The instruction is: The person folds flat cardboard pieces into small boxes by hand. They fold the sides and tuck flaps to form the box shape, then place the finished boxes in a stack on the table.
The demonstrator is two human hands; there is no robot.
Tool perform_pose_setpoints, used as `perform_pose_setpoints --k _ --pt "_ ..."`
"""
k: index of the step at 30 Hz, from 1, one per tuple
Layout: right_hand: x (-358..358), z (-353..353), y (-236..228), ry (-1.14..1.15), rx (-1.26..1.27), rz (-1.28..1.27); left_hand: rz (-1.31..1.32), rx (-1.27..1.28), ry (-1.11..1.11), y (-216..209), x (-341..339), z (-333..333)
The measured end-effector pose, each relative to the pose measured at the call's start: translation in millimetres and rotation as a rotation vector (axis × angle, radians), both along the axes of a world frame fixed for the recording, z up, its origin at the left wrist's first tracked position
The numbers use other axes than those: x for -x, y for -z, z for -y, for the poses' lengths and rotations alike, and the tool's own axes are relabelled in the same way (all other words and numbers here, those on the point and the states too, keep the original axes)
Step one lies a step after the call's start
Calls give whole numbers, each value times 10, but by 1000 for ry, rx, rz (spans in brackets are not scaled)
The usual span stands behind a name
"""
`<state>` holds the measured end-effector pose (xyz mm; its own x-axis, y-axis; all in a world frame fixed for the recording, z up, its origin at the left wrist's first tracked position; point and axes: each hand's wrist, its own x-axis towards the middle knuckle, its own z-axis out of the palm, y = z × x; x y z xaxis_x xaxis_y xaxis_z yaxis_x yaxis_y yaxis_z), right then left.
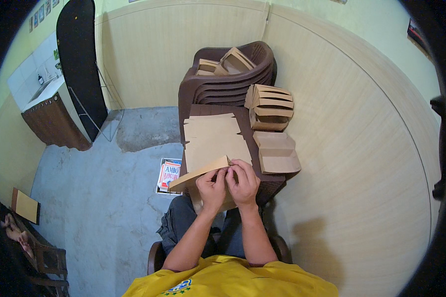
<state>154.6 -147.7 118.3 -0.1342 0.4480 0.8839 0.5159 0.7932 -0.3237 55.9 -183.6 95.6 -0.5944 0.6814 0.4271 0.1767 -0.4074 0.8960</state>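
Both hands are together over the near end of a brown table, working at one corner of a partly folded cardboard box (195, 174). My left hand (212, 190) pinches the near side of that corner. Close beside it, my right hand (244, 183) grips the corner's right end with bent fingers. The box's folded wall runs down and left from the fingertips. Beyond the hands lie flat, notched cardboard blanks (215, 136) on the table. The fingers partly cover the corner, so its tabs do not show clearly.
Right of the blanks sit an open folded box (277, 153) and a stack of nested boxes (271, 106). Stacked brown chairs (228, 89) at the back hold more boxes. A white box of cards (169, 175) is on the floor, left of the table (245, 116). A wall bounds the right.
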Motion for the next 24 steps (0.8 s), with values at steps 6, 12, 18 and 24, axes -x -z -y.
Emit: perform_pose_setpoints --k 6,12,18,24 --pt "23 -7 -29 10 -52 -7 -176 -23 -91 -40 -1 54" --pt "66 16 -119 -44 -17 -69 -259 -49 -192 -50 -8 52" --pt "-36 44 -187 -70 47 -25 -90 -88 -147 -76 -66 68" --pt "-31 49 -198 -74 33 -60 52 -52 -125 -108 -143 46"
